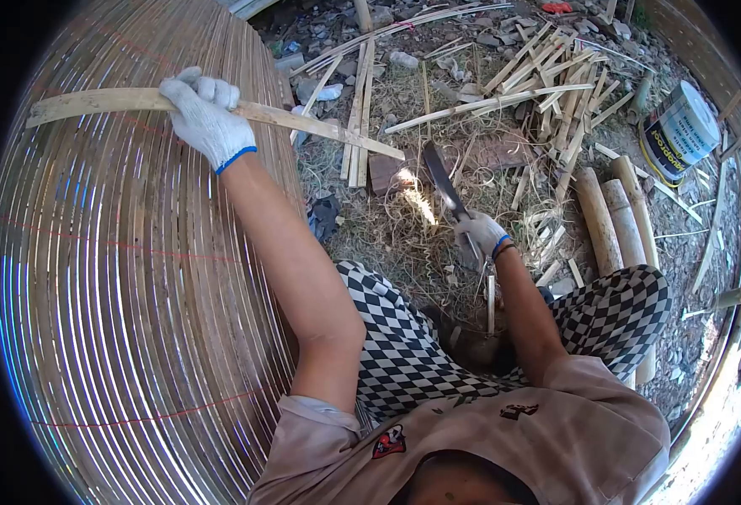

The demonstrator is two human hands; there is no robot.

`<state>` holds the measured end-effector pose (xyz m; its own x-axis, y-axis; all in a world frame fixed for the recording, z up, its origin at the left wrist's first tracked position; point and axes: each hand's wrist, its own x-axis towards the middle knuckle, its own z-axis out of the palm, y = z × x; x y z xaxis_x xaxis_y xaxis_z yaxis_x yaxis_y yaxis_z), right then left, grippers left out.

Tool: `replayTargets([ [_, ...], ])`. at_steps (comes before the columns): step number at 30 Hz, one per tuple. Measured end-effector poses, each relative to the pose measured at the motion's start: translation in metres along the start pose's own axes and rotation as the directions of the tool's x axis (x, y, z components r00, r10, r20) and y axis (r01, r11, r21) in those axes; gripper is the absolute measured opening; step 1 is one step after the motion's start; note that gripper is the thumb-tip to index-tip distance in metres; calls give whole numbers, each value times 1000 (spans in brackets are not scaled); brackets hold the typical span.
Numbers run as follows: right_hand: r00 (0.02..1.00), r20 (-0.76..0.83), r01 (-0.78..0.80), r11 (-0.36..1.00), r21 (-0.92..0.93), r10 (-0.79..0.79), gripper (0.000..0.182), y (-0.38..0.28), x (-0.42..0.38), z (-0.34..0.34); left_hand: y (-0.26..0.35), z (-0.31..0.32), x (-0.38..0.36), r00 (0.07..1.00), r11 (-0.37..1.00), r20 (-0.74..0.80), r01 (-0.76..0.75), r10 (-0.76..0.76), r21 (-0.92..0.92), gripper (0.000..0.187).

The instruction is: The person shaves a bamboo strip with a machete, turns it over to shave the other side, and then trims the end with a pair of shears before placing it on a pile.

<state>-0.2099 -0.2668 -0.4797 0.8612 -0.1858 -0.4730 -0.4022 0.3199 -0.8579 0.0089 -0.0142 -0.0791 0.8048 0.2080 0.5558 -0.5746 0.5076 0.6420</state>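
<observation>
My left hand (210, 118), in a white knit glove with a blue cuff, is closed round a long flat bamboo strip (311, 126). The strip reaches out past both sides of the hand, in front of the slatted bamboo screen. Lower and to the right, my right hand (482, 234), gloved the same way, is wrapped round the handle of a machete (443, 178). Its dark blade points up and away from me. The strip's right end is near the blade's tip, with a gap between them. Curly bamboo shavings (387, 244) cover the ground under the blade.
A slatted bamboo screen (135, 295) with red cords stands along the left. Split bamboo pieces (556, 84) lie heaped at the back right. Thick bamboo poles (599, 219) and a paint bucket (680, 135) are on the right. Loose strips (359, 118) lie beyond the blade.
</observation>
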Motion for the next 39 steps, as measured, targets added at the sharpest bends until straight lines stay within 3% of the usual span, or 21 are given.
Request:
replayTargets([
  [3,986,-73,160,978,133,-151,28,-41,-13,25,-11,-4,5,999,1000,-37,10,-9,23,40],
  [7,975,34,189,897,399,-221,32,-57,-19,56,-23,-12,7,995,999,-97,26,-22,37,39],
  [10,988,-110,123,987,106,-112,28,-53,-8,64,-31,-20,8,990,998,-134,37,-30,52,39],
  [11,981,-150,105,984,-141,-126,37,-47,0,65,-35,-23,8,989,998,-144,39,-31,57,39],
  [14,895,-202,224,791,-569,-399,50,-45,2,84,-35,-21,7,983,996,-182,36,-21,80,41],
  [15,884,-161,257,743,-618,-439,59,-44,8,89,-35,-20,6,978,995,-208,29,-8,96,41],
  [18,881,-102,192,548,-814,-461,45,-42,20,104,-35,-20,5,953,989,-301,30,15,143,41],
  [19,876,-91,198,524,-828,-474,42,-48,21,107,-36,-15,4,918,982,-396,42,34,182,40],
  [25,850,-108,125,397,-909,-515,32,-35,61,101,-36,-18,2,892,972,-445,34,75,233,44],
  [28,841,-136,134,446,-885,-524,34,-27,89,94,-35,-18,-2,876,964,-471,28,103,264,45],
  [31,850,-62,156,363,-919,-523,37,-35,73,98,-36,-23,2,873,956,-474,32,116,293,46],
  [32,870,-104,115,403,-908,-482,38,-31,76,99,-37,-28,0,868,950,-483,45,116,309,46],
  [34,821,-105,181,431,-884,-561,39,11,135,75,-36,-26,-2,858,948,-499,48,122,315,46],
  [39,883,-67,128,375,-918,-464,33,-36,74,93,-36,-24,-1,845,947,-520,55,125,316,47],
])
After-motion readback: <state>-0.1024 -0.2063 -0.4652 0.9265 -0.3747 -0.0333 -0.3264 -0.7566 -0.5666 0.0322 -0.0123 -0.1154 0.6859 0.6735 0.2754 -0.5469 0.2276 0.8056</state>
